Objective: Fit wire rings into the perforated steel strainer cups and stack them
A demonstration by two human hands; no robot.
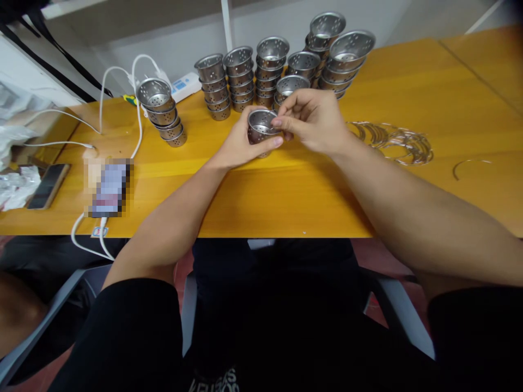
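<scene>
My left hand (pixel 241 142) is wrapped round a small metal cup (pixel 260 124) pierced with holes, its mouth tilted up, the thumb across its near side. At the cup's right rim my right hand (pixel 304 120) is closed in a pinch. A thin metal wire seems to show at those fingertips; most of it is hidden by the fingers. Just behind the hands stands another perforated cup (pixel 292 87). To the right of my right forearm lies a pile of curved metal wires (pixel 402 142), with a single curved wire (pixel 457 167) apart from it.
Several stacks of perforated cups (pixel 237 71) line the back of the table (pixel 261 201); one stack (pixel 157 100) stands farther left. A phone (pixel 109 188) on a white cable, a second phone (pixel 49 186) and a white power strip (pixel 186 84) are at the left.
</scene>
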